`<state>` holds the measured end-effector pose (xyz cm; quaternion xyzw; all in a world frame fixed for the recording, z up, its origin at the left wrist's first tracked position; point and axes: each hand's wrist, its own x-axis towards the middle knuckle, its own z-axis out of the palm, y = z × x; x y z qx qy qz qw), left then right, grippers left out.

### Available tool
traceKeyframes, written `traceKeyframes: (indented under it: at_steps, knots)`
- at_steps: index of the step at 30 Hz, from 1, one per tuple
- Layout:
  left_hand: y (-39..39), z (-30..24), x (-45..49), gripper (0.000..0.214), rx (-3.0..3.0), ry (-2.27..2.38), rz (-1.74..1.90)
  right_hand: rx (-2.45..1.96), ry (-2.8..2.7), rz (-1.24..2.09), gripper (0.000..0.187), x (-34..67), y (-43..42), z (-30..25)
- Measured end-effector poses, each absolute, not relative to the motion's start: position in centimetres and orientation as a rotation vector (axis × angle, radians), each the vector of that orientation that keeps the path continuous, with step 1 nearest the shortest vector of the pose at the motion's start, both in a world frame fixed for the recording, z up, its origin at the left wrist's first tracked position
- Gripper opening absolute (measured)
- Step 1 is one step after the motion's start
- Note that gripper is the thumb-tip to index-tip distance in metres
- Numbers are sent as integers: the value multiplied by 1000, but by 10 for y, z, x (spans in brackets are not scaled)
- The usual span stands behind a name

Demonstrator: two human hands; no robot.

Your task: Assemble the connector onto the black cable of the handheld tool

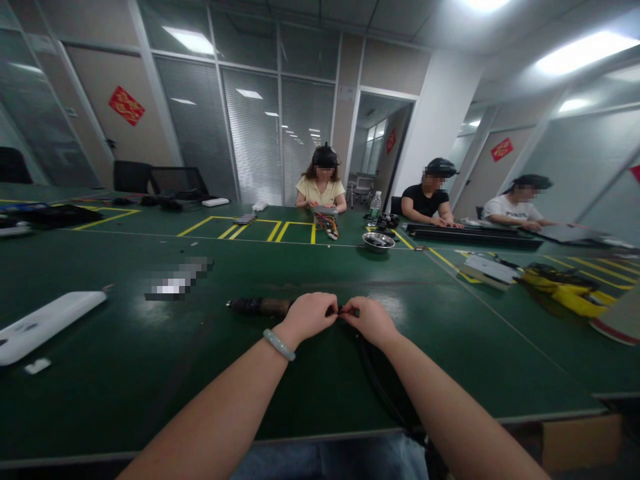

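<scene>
Pinching small dark part [345,311] between left hand [307,317] and right hand [370,320], fingers of both closed tight on it, low over green table [150,373], near edge, centre. Cannot tell what kind of part: mostly covered by fingertips. Pale bracelet [279,345] on left wrist. Trailing from under right hand toward 6 o'clock: black cable [380,393], end lost at table edge. Lying flat at 9 o'clock of left hand: dark cylindrical tool [260,307], right end hidden behind hand. Further at 9 o'clock: white device [47,323], cut off by frame, marking unreadable. At 10 o'clock: blurred-out patch [177,279]. At 1 o'clock: metal bowl [379,241], contents unclear; beyond, water bottle [376,207], label illegible. At 3 o'clock: yellow item [570,293], hard to identify. Across table: three seated people [321,190]. Far wall, 11 o'clock: red sign [127,105], characters too small to read.
</scene>
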<state>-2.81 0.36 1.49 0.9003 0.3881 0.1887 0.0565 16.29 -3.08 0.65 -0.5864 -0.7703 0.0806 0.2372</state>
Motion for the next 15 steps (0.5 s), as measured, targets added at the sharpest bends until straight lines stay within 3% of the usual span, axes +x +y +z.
traceKeyframes:
  at_steps: [15]
  knots:
    - [2,21,-33,19,2714,1160,493,-1628,-2098,242,8,160,-33,9]
